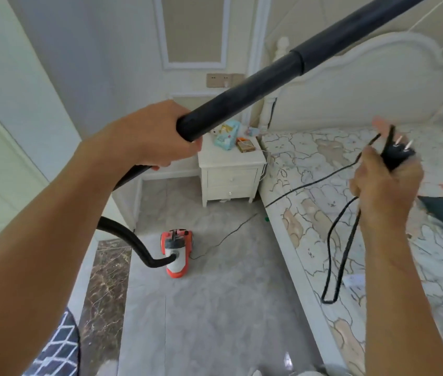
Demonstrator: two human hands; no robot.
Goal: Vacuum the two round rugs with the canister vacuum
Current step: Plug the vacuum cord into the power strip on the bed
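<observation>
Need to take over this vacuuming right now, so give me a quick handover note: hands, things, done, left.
Left hand grips the black wand, raised. Right hand holds the plug and loops of cord.
Canister vacuum stands on the tiles before the nightstand, hose attached.
Done: cannot tell; plug is unplugged.
Left: probably plug into the wall socket, then vacuum the rugs; what looks like a patterned rug edge shows lower left.

Quick count: one red canister vacuum (177, 251) mid-frame, one black wand (269, 77) across the top, one plug (396, 156) with two prongs (399, 139) at right, one nightstand (230, 158) with two drawers (232, 177) — and one bed (310, 158).
</observation>
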